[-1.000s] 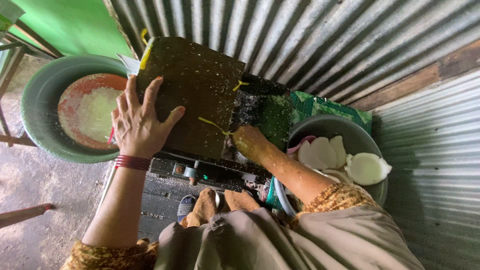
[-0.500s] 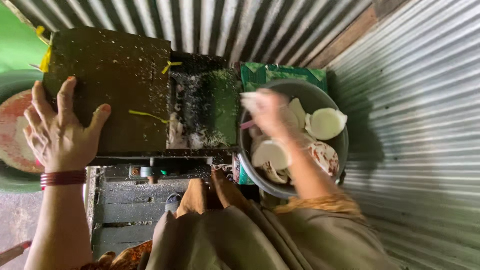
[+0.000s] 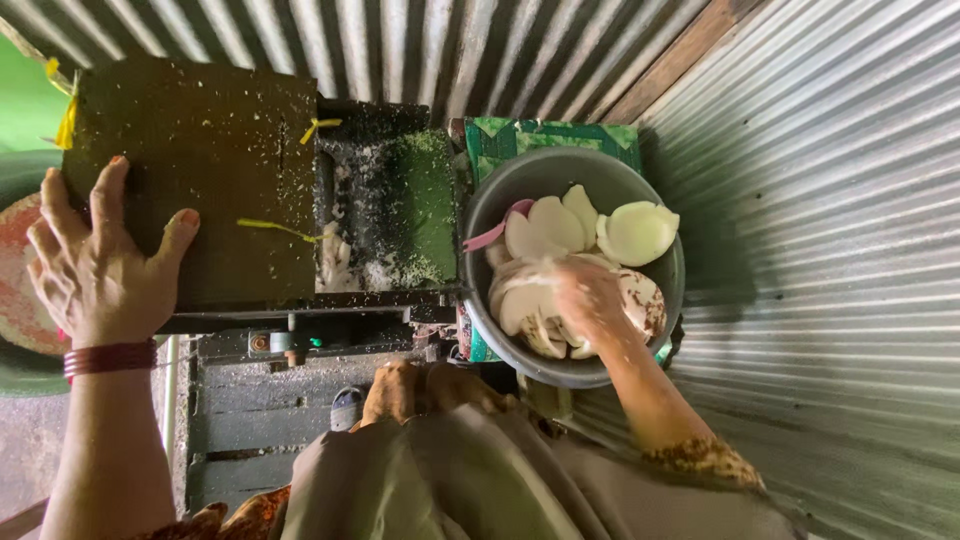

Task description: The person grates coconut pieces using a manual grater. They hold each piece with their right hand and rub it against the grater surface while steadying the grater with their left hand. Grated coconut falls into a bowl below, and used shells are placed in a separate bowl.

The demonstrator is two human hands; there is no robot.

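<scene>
My left hand (image 3: 98, 268) rests flat, fingers spread, on the dark green lid of a grating machine (image 3: 205, 170). White shreds lie in the machine's open hopper (image 3: 385, 215). My right hand (image 3: 590, 300) reaches down into a grey metal bowl (image 3: 490, 200) at the right and is closing on white coconut pieces (image 3: 545, 230); the fingers are partly hidden among them. A larger pale piece (image 3: 635, 232) lies at the bowl's far side. My bare feet (image 3: 425, 390) show below the machine.
Corrugated metal sheets (image 3: 820, 200) wall in the back and right. A green basin with a reddish tray (image 3: 15, 290) sits at the left edge. The machine stands on a grey wooden frame (image 3: 240, 400). A green patterned cloth (image 3: 520, 135) lies behind the bowl.
My right hand left the hopper, swung right and dipped into the bowl of coconut pieces. My left hand stayed on the lid. The view shifted to the right.
</scene>
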